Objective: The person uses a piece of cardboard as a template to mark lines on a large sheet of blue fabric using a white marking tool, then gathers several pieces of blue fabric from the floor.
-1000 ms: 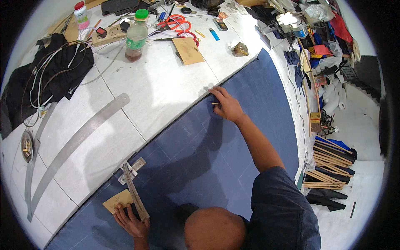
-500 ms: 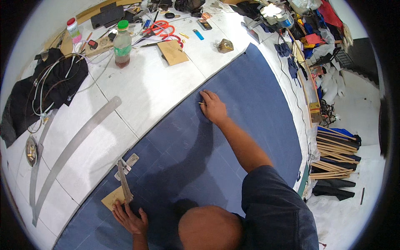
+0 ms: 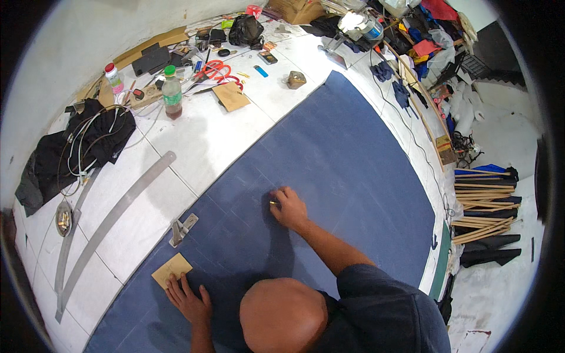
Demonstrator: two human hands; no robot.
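A wide sheet of dark blue fabric (image 3: 353,170) with faint pale lines covers much of the white table. My left hand (image 3: 188,301) lies on it with fingers spread, fingertips on a small tan card (image 3: 175,266). My right hand (image 3: 289,209) is over the middle of the fabric, fingers closed on a small yellow piece (image 3: 273,202) too small to name. Beyond the card, at the fabric's left edge, lies a metal clamp-like piece (image 3: 187,227).
On the white tabletop (image 3: 232,129) lie a curved metal ruler (image 3: 112,215), a small metal dish (image 3: 63,217), black cloth (image 3: 88,141), a green-capped bottle (image 3: 171,94), orange-handled scissors (image 3: 216,72) and another tan card (image 3: 230,97). A motorised cutting machine (image 3: 360,29) stands far right.
My right hand has come nearer to me over the fabric. The metal arm at the fabric's edge no longer reaches down over the card. My view has shifted slightly.
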